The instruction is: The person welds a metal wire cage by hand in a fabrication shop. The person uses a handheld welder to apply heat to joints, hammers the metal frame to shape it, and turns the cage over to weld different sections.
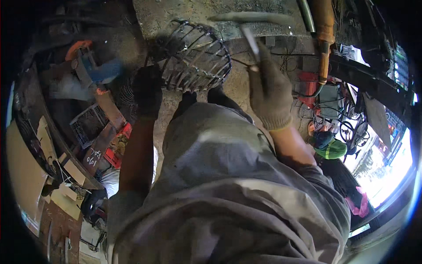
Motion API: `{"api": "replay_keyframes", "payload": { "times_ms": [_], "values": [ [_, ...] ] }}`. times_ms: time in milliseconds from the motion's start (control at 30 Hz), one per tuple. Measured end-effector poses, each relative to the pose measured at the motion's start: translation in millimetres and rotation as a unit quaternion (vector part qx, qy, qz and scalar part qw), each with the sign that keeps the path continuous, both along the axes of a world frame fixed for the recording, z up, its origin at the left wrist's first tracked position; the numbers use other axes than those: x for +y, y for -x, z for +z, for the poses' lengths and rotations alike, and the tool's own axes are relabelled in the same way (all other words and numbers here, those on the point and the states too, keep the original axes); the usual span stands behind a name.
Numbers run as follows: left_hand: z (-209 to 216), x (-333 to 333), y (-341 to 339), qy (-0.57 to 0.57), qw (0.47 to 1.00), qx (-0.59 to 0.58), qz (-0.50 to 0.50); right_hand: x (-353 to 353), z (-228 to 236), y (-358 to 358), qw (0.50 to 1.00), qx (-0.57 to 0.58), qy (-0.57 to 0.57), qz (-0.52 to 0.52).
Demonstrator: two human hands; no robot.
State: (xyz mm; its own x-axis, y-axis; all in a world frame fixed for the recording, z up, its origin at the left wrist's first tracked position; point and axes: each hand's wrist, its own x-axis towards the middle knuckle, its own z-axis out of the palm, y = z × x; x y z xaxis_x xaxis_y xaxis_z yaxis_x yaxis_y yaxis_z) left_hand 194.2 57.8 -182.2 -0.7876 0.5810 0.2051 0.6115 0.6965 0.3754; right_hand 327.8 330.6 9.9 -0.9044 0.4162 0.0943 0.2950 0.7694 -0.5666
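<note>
A round, cage-like basket of dark metal strips (195, 57) lies tilted at the front edge of a worn, grimy work surface (176, 11). My left hand (147, 90), in a dark glove, is closed at the basket's left side; its fingertips are in shadow. To the right of the basket, apart from it, is my right hand (270, 88) in a tan knitted glove. It is closed around a pale tool (250, 42) smeared by motion, so its kind cannot be made out. A thin dark rod runs between the basket and this hand.
An orange power tool (324, 39) with a cable hangs at the upper right. Black crates (88, 125), a red crate (116, 152) and cardboard (26, 171) crowd the left. On the right are a red box (308, 86), a green-and-dark bundle (329, 147) and cables.
</note>
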Motion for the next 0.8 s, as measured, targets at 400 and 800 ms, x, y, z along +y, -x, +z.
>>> {"api": "replay_keyframes", "payload": {
  "times_ms": [400,800],
  "values": [
    [0.3,-3.8,-6.1,-0.104,0.994,-0.035,-0.007,-1.4,6.0,0.8,0.998,0.047,0.041,-0.02],
    [18.4,8.4,-3.1,-0.055,0.998,-0.019,0.003,7.6,11.9,5.4,0.985,0.049,0.151,-0.071]
  ]
}}
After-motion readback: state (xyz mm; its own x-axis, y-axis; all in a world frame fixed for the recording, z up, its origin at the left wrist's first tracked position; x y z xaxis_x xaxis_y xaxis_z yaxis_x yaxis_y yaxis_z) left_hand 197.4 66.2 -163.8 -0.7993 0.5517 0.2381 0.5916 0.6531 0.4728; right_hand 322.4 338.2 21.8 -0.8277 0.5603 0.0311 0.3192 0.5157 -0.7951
